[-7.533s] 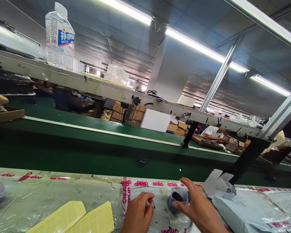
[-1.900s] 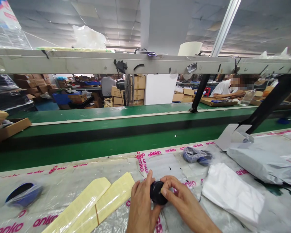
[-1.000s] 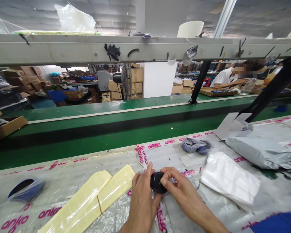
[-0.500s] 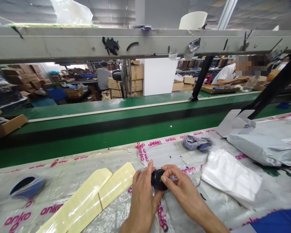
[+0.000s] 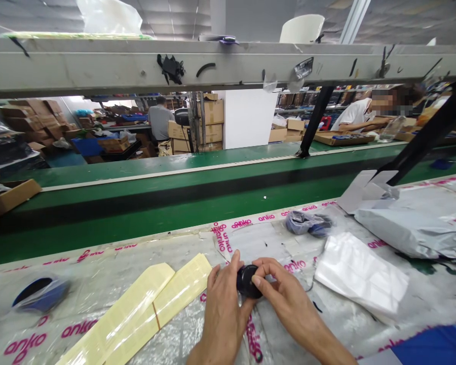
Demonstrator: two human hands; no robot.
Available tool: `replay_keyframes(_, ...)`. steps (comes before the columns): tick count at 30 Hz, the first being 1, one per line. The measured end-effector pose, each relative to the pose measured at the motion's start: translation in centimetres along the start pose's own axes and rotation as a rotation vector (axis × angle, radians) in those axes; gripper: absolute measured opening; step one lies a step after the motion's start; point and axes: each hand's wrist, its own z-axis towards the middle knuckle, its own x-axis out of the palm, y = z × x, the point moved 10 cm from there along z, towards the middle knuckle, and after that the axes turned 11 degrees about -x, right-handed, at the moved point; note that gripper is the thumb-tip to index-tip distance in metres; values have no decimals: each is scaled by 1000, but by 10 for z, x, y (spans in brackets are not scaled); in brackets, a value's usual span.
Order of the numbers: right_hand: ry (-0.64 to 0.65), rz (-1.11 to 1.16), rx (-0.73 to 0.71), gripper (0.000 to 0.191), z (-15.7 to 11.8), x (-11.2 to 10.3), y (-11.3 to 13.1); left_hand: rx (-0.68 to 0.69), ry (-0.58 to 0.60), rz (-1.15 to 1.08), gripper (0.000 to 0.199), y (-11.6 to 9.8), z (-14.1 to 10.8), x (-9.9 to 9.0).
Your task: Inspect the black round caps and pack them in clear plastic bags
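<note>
Together, both hands [image 5: 225, 306] [image 5: 283, 288], backs uppermost, on a round black piece [image 5: 246, 284].

A pale rail [image 5: 110, 66] runs across the upper part of the frame, below a grey panelled ceiling [image 5: 182, 17] and a grey pillar [image 5: 254, 23] at top centre. Behind it stand a white panel [image 5: 247, 121], stacked cardboard boxes [image 5: 214, 121] and, at the left, brown cartons [image 5: 26, 114]. A long green counter [image 5: 155, 210] crosses the middle; a dark post [image 5: 315, 121] rises right of centre. The light is even.
</note>
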Motion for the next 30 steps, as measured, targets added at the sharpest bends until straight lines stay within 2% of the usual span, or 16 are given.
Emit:
replay_keyframes(12, 46, 8, -14, 25, -2, 2, 7, -31, -3, -12, 96, 0, 0, 0)
replay_keyframes(18, 62, 55, 37, 26, -4, 0, 1, -51, -19, -26, 96, 1, 0, -2)
replay_keyframes(30, 86, 4, -4, 26, 0, 2, 6, -18, -22, -26, 96, -3, -1, -1)
